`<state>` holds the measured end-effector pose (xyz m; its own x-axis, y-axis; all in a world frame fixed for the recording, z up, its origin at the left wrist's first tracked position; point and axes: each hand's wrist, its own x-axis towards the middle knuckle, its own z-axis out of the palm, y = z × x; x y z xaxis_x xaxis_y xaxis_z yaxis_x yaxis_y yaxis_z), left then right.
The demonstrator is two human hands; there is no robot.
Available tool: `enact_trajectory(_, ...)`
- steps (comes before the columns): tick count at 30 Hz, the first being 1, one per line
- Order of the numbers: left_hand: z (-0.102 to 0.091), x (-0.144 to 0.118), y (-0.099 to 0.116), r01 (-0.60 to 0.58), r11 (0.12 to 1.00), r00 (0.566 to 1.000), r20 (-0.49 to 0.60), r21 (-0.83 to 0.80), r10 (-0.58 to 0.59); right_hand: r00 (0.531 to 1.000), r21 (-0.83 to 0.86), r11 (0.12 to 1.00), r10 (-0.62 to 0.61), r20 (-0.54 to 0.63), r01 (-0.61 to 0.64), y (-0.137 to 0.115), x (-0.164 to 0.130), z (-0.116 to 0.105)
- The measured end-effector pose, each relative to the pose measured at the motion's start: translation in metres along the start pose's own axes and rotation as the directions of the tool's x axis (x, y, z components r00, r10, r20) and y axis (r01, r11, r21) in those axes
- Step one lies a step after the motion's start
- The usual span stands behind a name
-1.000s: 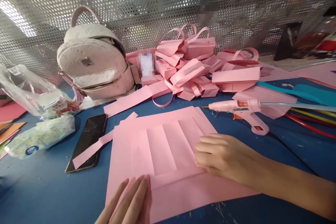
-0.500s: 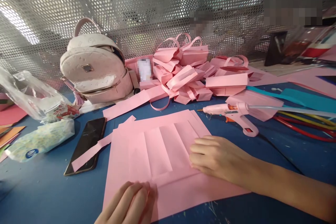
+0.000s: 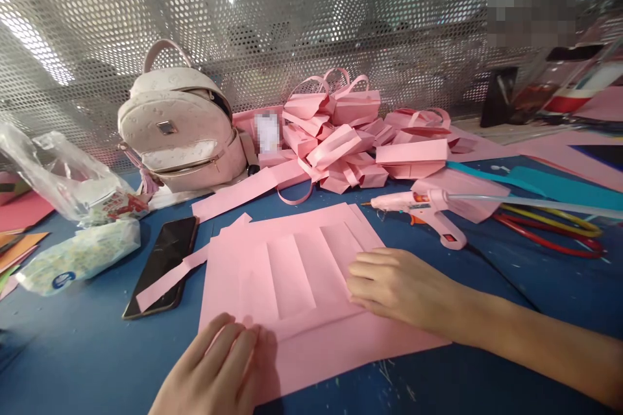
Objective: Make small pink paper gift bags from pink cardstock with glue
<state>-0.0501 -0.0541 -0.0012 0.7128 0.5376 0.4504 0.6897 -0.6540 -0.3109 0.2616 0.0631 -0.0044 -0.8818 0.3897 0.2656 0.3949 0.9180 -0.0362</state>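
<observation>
A folded piece of pink paper (image 3: 293, 275) with several upright creases lies on a larger pink sheet (image 3: 311, 363) on the table. At its lower left corner, the curled fingers of my left hand (image 3: 214, 363) are pressed together on the paper's edge, with the fingertips partly hidden. My right hand (image 3: 399, 288) is closed over the right end of the folded paper, fingers bent and thumb out of sight. Left of the sheets, a narrow pink paper strip (image 3: 163, 286) rests across a black phone (image 3: 170, 240).
Behind the sheets are a heap of small pink paper bags (image 3: 335, 149) and a pale backpack (image 3: 185, 123). A pink glue gun (image 3: 433, 207) with a cable lies to the right, near red and yellow cords (image 3: 555, 233). Far left are a tissue pack (image 3: 82, 256) and a plastic bag (image 3: 63, 172).
My left hand has shifted left and slightly up along the paper's lower edge. My right hand stays at the right end. The view has moved slightly.
</observation>
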Motion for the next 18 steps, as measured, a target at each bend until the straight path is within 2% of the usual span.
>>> enact_trajectory(3,-0.005,0.008,-0.009,-0.054,0.998,0.998,0.016,-0.043,0.055,0.998,-0.084,0.995,-0.053,-0.030,0.051,-0.001,-0.001,-0.001)
enact_trajectory(6,-0.003,0.014,-0.010,-0.053,0.993,0.999,0.006,-0.101,0.054,0.994,-0.185,0.980,-0.091,-0.053,0.080,0.001,-0.001,-0.005)
enact_trajectory(10,0.007,0.020,0.001,-0.034,0.989,0.979,-0.203,-0.144,0.004,0.993,-0.311,0.950,-0.056,-0.103,0.021,0.000,-0.001,-0.016)
enact_trajectory(12,0.009,0.025,0.007,-0.060,0.991,0.959,-0.282,-0.117,0.025,0.984,-0.342,0.939,-0.074,-0.164,0.014,-0.007,0.000,-0.023)
enact_trajectory(15,0.005,0.033,0.012,-0.138,0.988,0.974,-0.189,-0.069,0.123,0.965,-0.252,0.964,-0.141,-0.223,0.082,-0.028,0.002,-0.028)
enact_trajectory(18,0.004,0.037,0.014,-0.164,0.985,0.972,-0.179,-0.060,0.151,0.987,-0.093,0.991,-0.107,-0.123,0.096,-0.052,0.003,-0.024)
